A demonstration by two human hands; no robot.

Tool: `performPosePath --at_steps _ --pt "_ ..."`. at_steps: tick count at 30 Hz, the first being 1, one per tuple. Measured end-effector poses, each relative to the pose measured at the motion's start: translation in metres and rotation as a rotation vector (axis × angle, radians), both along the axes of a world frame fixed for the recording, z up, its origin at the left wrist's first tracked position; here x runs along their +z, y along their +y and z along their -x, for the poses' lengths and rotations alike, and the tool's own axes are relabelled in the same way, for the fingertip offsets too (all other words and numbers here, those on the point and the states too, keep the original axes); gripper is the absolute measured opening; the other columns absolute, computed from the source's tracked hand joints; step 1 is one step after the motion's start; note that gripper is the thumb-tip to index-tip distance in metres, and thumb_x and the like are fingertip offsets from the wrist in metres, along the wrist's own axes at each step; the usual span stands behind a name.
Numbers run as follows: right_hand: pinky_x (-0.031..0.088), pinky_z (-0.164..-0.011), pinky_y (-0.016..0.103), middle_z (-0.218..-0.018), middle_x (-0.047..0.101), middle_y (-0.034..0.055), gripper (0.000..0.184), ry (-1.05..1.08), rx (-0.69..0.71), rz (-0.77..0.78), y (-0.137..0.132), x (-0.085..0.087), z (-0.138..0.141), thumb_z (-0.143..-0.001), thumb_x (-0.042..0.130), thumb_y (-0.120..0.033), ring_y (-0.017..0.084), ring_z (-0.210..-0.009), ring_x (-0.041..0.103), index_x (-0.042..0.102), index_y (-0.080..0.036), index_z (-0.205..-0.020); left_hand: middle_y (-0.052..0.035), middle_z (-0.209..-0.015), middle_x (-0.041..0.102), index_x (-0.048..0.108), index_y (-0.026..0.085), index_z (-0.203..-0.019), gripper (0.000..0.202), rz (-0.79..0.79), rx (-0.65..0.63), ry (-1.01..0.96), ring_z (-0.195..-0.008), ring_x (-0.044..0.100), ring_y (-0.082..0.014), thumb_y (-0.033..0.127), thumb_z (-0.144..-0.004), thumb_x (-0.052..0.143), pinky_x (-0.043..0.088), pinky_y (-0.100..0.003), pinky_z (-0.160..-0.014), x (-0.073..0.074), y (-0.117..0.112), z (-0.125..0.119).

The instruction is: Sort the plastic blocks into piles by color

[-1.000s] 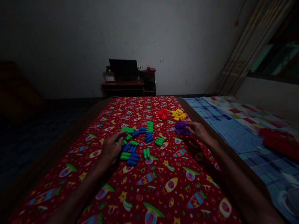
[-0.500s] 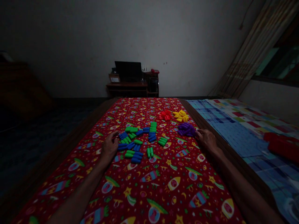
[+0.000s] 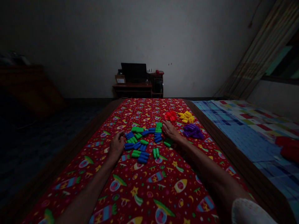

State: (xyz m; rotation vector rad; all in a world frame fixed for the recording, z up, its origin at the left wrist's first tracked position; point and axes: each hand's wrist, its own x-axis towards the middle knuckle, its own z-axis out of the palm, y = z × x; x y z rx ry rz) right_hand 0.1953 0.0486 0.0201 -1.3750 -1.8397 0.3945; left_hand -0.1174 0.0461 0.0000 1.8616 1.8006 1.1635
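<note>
Small capsule-shaped plastic pieces, green and blue, lie in rows and loose groups on the red patterned cloth [image 3: 161,180]. My left hand [image 3: 116,145] rests at the left of this group, fingers loosely bent and apart, close to the blue pieces [image 3: 129,135]. Over on the right side, my right hand [image 3: 171,130] reaches in beside a row of green pieces [image 3: 158,126], fingers stretched forward; its fingertips are hard to make out. Under its wrist a few green pieces [image 3: 167,144] are partly covered. Two green pieces [image 3: 155,153] lie side by side nearer me.
Sorted heaps sit to the right: red pieces [image 3: 171,116], yellow pieces [image 3: 187,117] and purple pieces [image 3: 193,131]. Beyond the cloth's far end stands a desk with a dark monitor [image 3: 134,72]. A blue checked bed cover [image 3: 224,133] lies to the right.
My right hand has moved left, from the purple heap to the green row. My left hand stays beside the blue pieces. The whole view has shifted slightly.
</note>
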Motion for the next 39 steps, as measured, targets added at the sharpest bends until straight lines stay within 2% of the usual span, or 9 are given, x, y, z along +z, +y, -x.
performPosePath --at_steps 6,10,14,20,23,26,29,33,39 --pt "0.044 -0.087 0.035 -0.088 0.062 0.0067 0.055 0.007 0.093 0.086 0.045 -0.008 0.037 -0.096 0.02 -0.058 0.019 -0.088 0.056 0.058 -0.019 -0.085 -0.0148 -0.131 0.06 0.054 0.014 -0.127 0.047 0.016 -0.016 0.007 -0.122 0.055 -0.0265 0.033 -0.091 0.03 0.041 -0.045 -0.106 0.0 0.001 0.0" --pt "0.044 -0.081 0.03 -0.081 0.058 0.0035 0.048 -0.034 0.259 0.089 0.038 -0.011 0.083 -0.098 0.024 -0.052 0.015 -0.079 0.052 0.052 -0.02 -0.075 -0.012 -0.143 0.05 0.05 0.015 -0.134 0.054 -0.001 -0.137 0.005 -0.134 0.043 -0.0236 0.04 -0.093 0.026 0.031 -0.043 -0.114 -0.005 0.008 -0.001" --pt "0.045 -0.081 0.029 -0.088 0.062 0.0034 0.044 -0.006 0.443 0.114 0.02 -0.005 0.113 -0.099 0.025 -0.045 0.016 -0.082 0.056 0.059 -0.02 -0.088 -0.012 -0.138 0.054 0.054 0.013 -0.13 0.058 0.012 -0.265 0.077 -0.132 0.046 -0.0218 0.042 -0.091 0.021 0.029 -0.042 -0.115 -0.009 0.015 -0.002" --pt "0.047 -0.084 0.032 -0.109 0.068 0.0071 0.041 0.01 0.436 0.215 0.0 0.006 0.08 -0.091 0.05 -0.04 0.021 -0.097 0.061 0.06 -0.017 -0.123 -0.0143 -0.133 0.059 0.056 0.011 -0.129 0.061 0.022 -0.447 0.132 -0.125 0.052 -0.0253 0.047 -0.091 0.025 0.038 -0.044 -0.11 0.001 0.002 -0.007" --pt "0.047 -0.083 0.032 -0.112 0.067 0.0066 0.047 -0.045 0.465 0.284 -0.005 0.003 0.059 -0.085 0.06 -0.037 0.021 -0.097 0.061 0.058 -0.016 -0.127 -0.0125 -0.134 0.058 0.056 0.015 -0.13 0.057 0.029 -0.58 0.151 -0.124 0.053 -0.0257 0.049 -0.09 0.032 0.04 -0.042 -0.108 0.006 -0.007 -0.014" --pt "0.047 -0.08 0.028 -0.11 0.066 0.0039 0.059 -0.037 0.486 0.341 -0.009 -0.004 0.053 -0.075 0.069 -0.027 0.019 -0.096 0.06 0.054 -0.019 -0.132 -0.0135 -0.135 0.057 0.052 0.014 -0.134 0.059 0.011 -0.607 0.179 -0.124 0.054 -0.0269 0.05 -0.088 0.039 0.042 -0.042 -0.106 0.006 -0.01 -0.018" --pt "0.046 -0.073 0.025 -0.098 0.065 0.0014 0.059 -0.018 0.419 0.338 -0.011 -0.009 0.058 -0.07 0.071 -0.021 0.015 -0.086 0.058 0.055 -0.019 -0.127 -0.0147 -0.13 0.06 0.056 0.014 -0.129 0.057 -0.007 -0.591 0.179 -0.12 0.056 -0.0279 0.05 -0.086 0.044 0.044 -0.043 -0.103 0.002 -0.009 -0.017" --pt "0.041 -0.064 0.022 -0.085 0.061 -0.0016 0.039 -0.018 0.317 0.301 -0.014 -0.01 0.069 -0.071 0.069 -0.021 0.012 -0.074 0.053 0.06 -0.018 -0.109 -0.0122 -0.112 0.068 0.067 0.017 -0.104 0.041 -0.033 -0.606 0.137 -0.108 0.062 -0.0262 0.048 -0.085 0.048 0.047 -0.041 -0.098 -0.001 -0.006 -0.014" --pt "0.039 -0.063 0.021 -0.085 0.065 0.0003 0.041 -0.048 0.274 0.265 -0.02 -0.007 0.082 -0.071 0.064 -0.02 0.013 -0.074 0.055 0.06 -0.017 -0.112 -0.009 -0.1 0.07 0.069 0.019 -0.086 0.032 -0.015 -0.671 0.12 -0.101 0.063 -0.0238 0.044 -0.085 0.049 0.049 -0.038 -0.095 0.007 -0.008 -0.014"
